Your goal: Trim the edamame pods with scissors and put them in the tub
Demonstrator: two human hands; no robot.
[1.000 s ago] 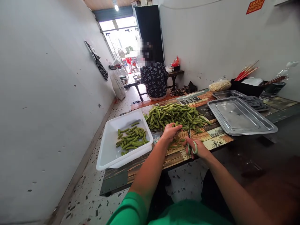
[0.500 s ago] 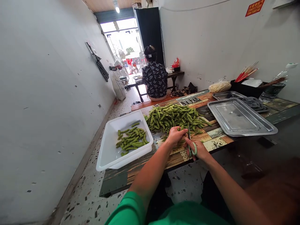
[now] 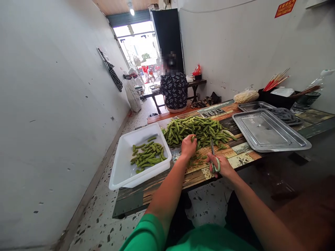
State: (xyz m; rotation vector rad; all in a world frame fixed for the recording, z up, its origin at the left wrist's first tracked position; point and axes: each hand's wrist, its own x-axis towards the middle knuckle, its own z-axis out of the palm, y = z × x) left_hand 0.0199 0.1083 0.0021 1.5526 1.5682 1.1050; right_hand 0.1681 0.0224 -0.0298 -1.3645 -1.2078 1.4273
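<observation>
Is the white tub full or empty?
Neither, it's partly filled. Some green pods lie in the white tub, well below its rim, and bare white bottom shows beside them.

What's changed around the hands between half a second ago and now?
The left hand has drawn away from the scissors, leftward and slightly forward, an edamame pod in its fingers. No clear grasp or release shows. The right hand still holds the scissors; the white tub, edamame pile and metal tray stayed put.
</observation>
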